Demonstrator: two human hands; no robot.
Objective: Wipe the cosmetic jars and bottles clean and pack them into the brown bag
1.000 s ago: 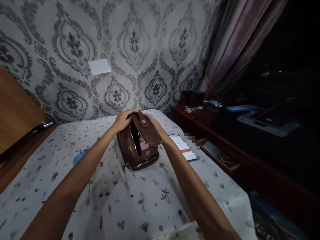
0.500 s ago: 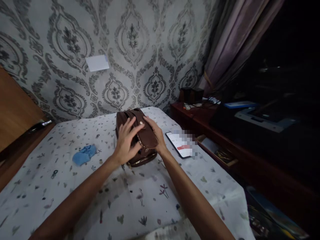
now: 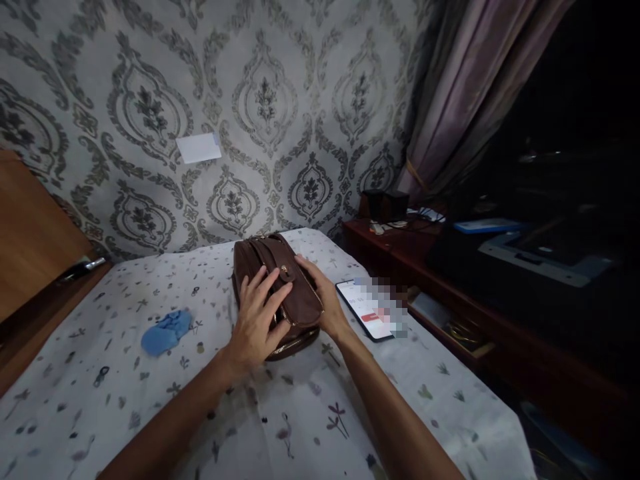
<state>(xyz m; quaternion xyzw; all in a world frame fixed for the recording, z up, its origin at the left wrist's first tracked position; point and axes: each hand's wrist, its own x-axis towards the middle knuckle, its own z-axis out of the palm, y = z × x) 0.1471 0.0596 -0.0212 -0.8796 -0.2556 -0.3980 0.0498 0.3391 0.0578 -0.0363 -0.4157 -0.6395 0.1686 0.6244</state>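
Note:
A brown leather bag [image 3: 260,267] with gold zips lies on the patterned white sheet [image 3: 125,400], its flap down. My left hand [image 3: 257,320] rests flat on the near side of the bag, fingers spread over the flap. My right hand [image 3: 323,297] lies against the bag's right side, its fingers along the flap's edge. Neither hand grips anything else.
A phone [image 3: 367,310] with a lit screen lies just right of the bag. A blue cloth [image 3: 165,331] sits to the left. A dark wooden cabinet [image 3: 450,293] with clutter runs along the right, a wooden board [image 3: 30,233] at the left.
The bag's flap, held up and open a second ago, is now folded down. My left hand moved from the bag's far top to its near side.

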